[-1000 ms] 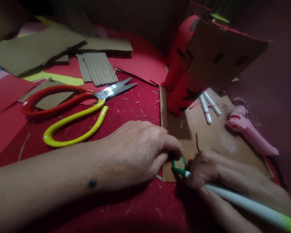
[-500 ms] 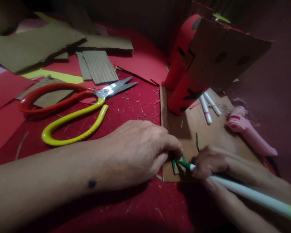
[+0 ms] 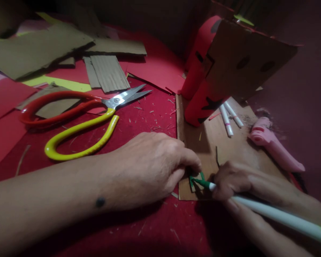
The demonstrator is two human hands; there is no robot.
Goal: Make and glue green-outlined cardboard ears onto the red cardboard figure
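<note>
Two hands are yours here: the left hand [image 3: 162,164] rests its fingertips at the far edge of a small cardboard piece [image 3: 197,188], though whether they pinch it cannot be told; the right hand [image 3: 235,182] is clamped on a green-tipped marker [image 3: 273,212], its point at the piece, just left of that hand. Scissors [image 3: 115,102] lie beyond your left wrist, blades parted.
</note>
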